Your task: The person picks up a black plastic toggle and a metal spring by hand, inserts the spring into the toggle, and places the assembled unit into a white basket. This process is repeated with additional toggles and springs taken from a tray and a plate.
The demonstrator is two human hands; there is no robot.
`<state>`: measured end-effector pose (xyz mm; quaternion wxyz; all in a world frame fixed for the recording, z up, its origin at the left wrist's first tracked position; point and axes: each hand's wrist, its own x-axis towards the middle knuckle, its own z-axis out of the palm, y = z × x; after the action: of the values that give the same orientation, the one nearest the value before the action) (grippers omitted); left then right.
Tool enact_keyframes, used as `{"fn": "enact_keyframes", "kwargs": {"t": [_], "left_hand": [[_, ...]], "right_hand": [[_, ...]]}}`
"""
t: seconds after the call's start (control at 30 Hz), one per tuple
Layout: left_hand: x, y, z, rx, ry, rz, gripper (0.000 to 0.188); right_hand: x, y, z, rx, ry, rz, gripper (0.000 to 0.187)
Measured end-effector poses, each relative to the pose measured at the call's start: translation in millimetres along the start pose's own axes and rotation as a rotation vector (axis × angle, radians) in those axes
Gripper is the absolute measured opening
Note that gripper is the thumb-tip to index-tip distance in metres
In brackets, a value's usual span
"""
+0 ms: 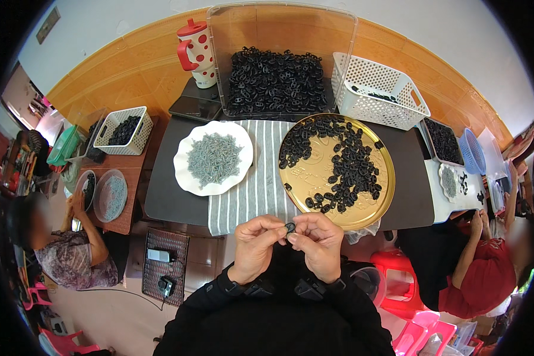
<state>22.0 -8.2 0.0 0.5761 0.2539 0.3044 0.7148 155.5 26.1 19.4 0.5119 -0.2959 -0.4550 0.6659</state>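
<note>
small black ring-shaped part (290, 227) sits pinched between the two hands, held just in front of the person's chest and just below the near edge of the table. left hand (256, 244) grips it from its left side with thumb and forefinger curled over it; right hand (318, 243) closes on it from its right side the same way, fingertips of both hands meeting on the piece. neither hand is nearer than the other: the part lies midway, at the point where they touch. it is too small to tell which way its long axis runs.

just beyond the hands lies a striped grey cloth (256, 184) over the dark table (166, 178). on the cloth's right stands a round gold tray (302, 175) strewn with many black parts like the held one; on its left a white plate (184, 178) heaped with small grey pieces. farther back stand a clear bin (279, 35) of black parts and a white basket (374, 89).
</note>
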Motion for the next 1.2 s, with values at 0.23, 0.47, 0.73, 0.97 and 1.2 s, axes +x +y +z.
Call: {"fn": "enact_keyframes", "kwargs": {"t": [0.23, 0.47, 0.73, 0.97, 1.2], "left_hand": [[1.5, 4.4, -0.2, 0.034, -0.049, 0.006, 0.013], [0.7, 4.5, -2.0, 0.059, -0.112, 0.012, 0.016], [1.4, 1.8, -4.8, 0.053, -0.181, 0.029, 0.02], [1.9, -1.9, -4.2, -0.024, -0.173, 0.027, 0.014], [1.8, 0.2, -6.0, -0.008, -0.162, 0.019, 0.013]], "right_hand": [[-1.6, 1.5, -7.3, -0.106, -0.108, -0.063, 0.029], [-1.3, -4.6, -6.0, -0.115, -0.099, -0.064, 0.026], [-7.5, -5.6, -3.7, -0.031, -0.068, -0.042, 0.026], [-6.9, -2.6, -3.4, -0.067, -0.086, -0.109, 0.028], [-6.3, -4.9, -5.9, -0.108, -0.125, -0.056, 0.031]]}}
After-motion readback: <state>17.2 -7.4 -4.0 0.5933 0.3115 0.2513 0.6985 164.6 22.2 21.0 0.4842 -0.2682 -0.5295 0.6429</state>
